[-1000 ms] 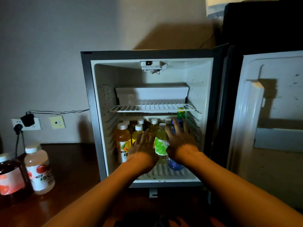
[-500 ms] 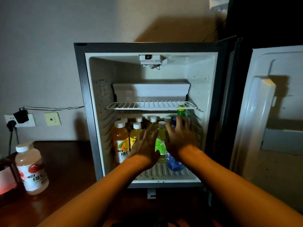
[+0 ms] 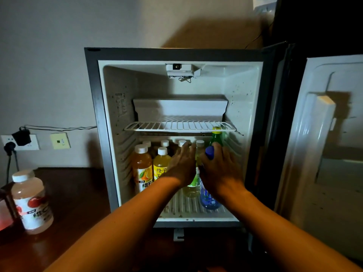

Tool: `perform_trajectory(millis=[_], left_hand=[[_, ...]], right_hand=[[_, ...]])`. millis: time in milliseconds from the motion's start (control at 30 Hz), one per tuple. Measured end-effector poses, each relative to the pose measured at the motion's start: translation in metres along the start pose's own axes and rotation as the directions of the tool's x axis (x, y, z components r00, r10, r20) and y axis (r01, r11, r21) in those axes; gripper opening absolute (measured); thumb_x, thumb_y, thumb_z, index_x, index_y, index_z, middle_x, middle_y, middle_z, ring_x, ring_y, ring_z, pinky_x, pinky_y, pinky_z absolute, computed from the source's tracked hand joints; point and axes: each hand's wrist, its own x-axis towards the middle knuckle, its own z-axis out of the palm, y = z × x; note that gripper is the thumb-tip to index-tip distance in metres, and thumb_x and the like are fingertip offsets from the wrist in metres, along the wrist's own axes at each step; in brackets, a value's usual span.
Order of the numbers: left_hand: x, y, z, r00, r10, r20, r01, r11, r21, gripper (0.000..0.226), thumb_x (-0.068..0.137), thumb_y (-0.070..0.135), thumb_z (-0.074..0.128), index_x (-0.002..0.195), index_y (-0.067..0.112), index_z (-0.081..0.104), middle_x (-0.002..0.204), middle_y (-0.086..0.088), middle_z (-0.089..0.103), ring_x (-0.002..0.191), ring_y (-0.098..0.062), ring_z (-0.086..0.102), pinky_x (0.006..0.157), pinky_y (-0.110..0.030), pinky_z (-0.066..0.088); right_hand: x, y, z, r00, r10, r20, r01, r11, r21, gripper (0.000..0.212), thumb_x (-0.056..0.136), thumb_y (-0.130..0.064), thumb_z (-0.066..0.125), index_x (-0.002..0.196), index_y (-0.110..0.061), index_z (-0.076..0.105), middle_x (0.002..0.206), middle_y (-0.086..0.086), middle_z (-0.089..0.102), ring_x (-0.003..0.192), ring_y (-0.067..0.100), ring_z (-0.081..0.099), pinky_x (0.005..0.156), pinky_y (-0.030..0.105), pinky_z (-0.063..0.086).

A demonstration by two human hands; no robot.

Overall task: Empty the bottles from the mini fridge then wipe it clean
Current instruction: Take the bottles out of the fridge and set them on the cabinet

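Observation:
The mini fridge (image 3: 94,134) stands open on a dark wooden top (image 3: 78,193). Its lower level holds several bottles: an orange one (image 3: 142,169), a yellow one (image 3: 161,165), a pale one with a green label (image 3: 193,187), a blue-capped one (image 3: 208,199) and a green one with a yellow cap (image 3: 217,137). My left hand (image 3: 182,165) reaches in with straight fingers, covering the pale bottle's top. My right hand (image 3: 220,169) lies against the blue-capped bottle, fingers stretched toward the green one. The wire shelf (image 3: 176,126) above is bare.
The fridge door (image 3: 324,154) swings wide open on the right. A pale pink drink bottle (image 3: 31,201) and a red bottle (image 3: 5,213) stand on the wooden top at the left. A wall socket (image 3: 31,146) with a plugged charger sits behind them.
Both hands have pushed deeper into the fridge between the bottles. The blue bottle's cap now shows beside my right hand. The camera has moved closer.

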Motion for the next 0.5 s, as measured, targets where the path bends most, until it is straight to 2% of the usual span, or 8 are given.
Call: perform_trajectory(millis=[133, 200, 267, 367, 433, 500], left_hand=[[0.002, 0.005, 0.002, 1.000, 0.007, -0.004, -0.007, 1.000, 0.009, 0.068, 0.092, 0.014, 0.054, 0.151, 0.013, 0.018, 0.154, -0.011, 0.021, 0.137, -0.035, 0.031, 0.108, -0.044, 0.037], [0.001, 0.010, -0.002, 0.999, 0.005, -0.045, -0.003, 0.999, 0.044, 0.061, 0.093, 0.018, 0.053, 0.148, 0.015, 0.026, 0.147, -0.011, 0.030, 0.129, -0.035, 0.038, 0.102, -0.042, 0.041], [0.000, 0.015, -0.005, 0.995, 0.002, -0.101, 0.003, 0.998, 0.057, 0.052, 0.092, 0.024, 0.053, 0.141, 0.016, 0.034, 0.139, -0.010, 0.038, 0.121, -0.033, 0.041, 0.095, -0.041, 0.043], [-0.005, 0.023, -0.006, 0.988, -0.018, -0.152, 0.020, 1.000, 0.010, 0.042, 0.093, 0.031, 0.052, 0.130, 0.015, 0.040, 0.131, -0.009, 0.044, 0.116, -0.030, 0.045, 0.088, -0.039, 0.044], [-0.007, 0.024, -0.009, 0.986, -0.063, -0.154, 0.058, 0.998, -0.039, 0.041, 0.095, 0.035, 0.050, 0.129, 0.015, 0.042, 0.129, -0.010, 0.046, 0.111, -0.030, 0.051, 0.082, -0.039, 0.047], [-0.010, 0.022, -0.014, 0.986, -0.111, -0.125, 0.105, 0.993, -0.052, 0.044, 0.095, 0.040, 0.049, 0.132, 0.016, 0.042, 0.129, -0.011, 0.048, 0.108, -0.032, 0.057, 0.077, -0.039, 0.046]], right_hand=[[-0.001, 0.007, -0.002, 0.998, -0.019, -0.056, 0.019, 1.000, 0.012, 0.026, 0.082, -0.035, 0.067, 0.103, -0.021, 0.061, 0.119, 0.019, 0.052, 0.102, 0.037, 0.056, 0.081, 0.044, 0.050], [0.000, 0.009, -0.004, 0.996, -0.028, -0.090, 0.030, 0.999, 0.024, 0.020, 0.090, -0.036, 0.058, 0.102, -0.020, 0.058, 0.111, 0.018, 0.052, 0.094, 0.036, 0.056, 0.075, 0.041, 0.049], [-0.001, 0.010, -0.007, 0.996, -0.002, -0.088, 0.008, 0.998, 0.068, 0.022, 0.096, -0.037, 0.048, 0.109, -0.022, 0.055, 0.111, 0.017, 0.051, 0.095, 0.036, 0.056, 0.074, 0.039, 0.047], [-0.003, 0.010, -0.010, 0.993, 0.073, -0.095, -0.059, 0.989, 0.136, 0.028, 0.097, -0.040, 0.045, 0.120, -0.024, 0.051, 0.111, 0.016, 0.052, 0.099, 0.037, 0.056, 0.078, 0.041, 0.046], [-0.002, 0.010, -0.011, 0.989, 0.137, -0.059, -0.123, 0.973, 0.197, 0.033, 0.098, -0.046, 0.038, 0.121, -0.025, 0.049, 0.113, 0.014, 0.052, 0.104, 0.034, 0.053, 0.084, 0.040, 0.043], [-0.003, 0.010, -0.011, 0.985, 0.167, -0.037, -0.151, 0.953, 0.264, 0.036, 0.096, -0.049, 0.039, 0.121, -0.025, 0.047, 0.113, 0.011, 0.053, 0.103, 0.030, 0.053, 0.081, 0.037, 0.042]])
